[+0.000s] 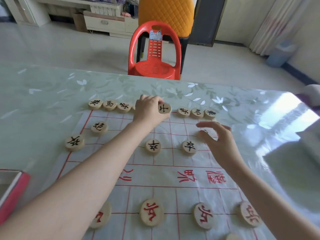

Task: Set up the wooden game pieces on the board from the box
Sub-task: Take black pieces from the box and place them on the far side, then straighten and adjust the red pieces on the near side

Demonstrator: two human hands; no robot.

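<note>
A thin sheet board (173, 174) with red grid lines lies on the table. Round wooden pieces with black characters line its far edge, among them one at the far left (95, 104). My left hand (149, 110) is stretched to the far row and grips a black-marked piece (164, 108) by its edge, held just above the line. My right hand (219, 142) hovers with fingers spread over the board's right side, and a piece (201, 133) is partly hidden under its fingers. Several red-marked pieces, such as one (151, 212), sit in the near row. The red box (12, 193) is at the left edge.
A red plastic chair (154, 54) stands beyond the table's far edge, with an orange padded chair (166, 13) behind it. The table has a glossy green floral cover (52, 87). A white and purple object (311, 96) lies at the far right.
</note>
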